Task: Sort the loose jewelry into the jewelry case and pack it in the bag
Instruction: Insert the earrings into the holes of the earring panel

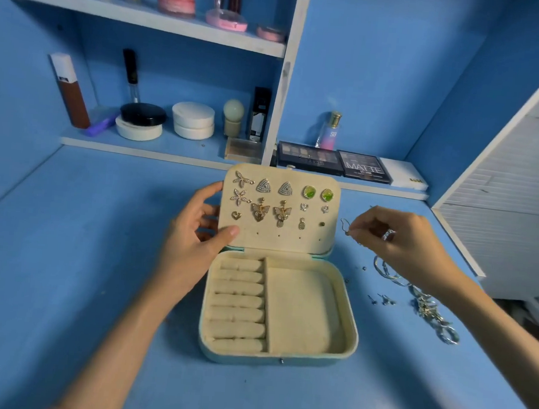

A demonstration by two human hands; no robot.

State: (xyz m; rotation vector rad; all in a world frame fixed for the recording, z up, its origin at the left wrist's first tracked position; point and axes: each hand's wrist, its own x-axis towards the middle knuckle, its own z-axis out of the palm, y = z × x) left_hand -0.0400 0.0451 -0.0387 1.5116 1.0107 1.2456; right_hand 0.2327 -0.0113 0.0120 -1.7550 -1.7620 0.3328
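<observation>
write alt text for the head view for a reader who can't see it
A person's left hand holds up the lid of an open cream-lined jewelry case, its panel studded with earrings, while the right hand pinches a hook earring beside it. More loose jewelry lies on the blue table.

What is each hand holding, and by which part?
Left hand grips the case lid by its left edge; right hand pinches a hook earring below its hook.

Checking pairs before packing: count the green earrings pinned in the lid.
2. One green earring sits in the top row of the lid, second from its right end; the other is beside it, at the right end. None appear hidden.
</observation>
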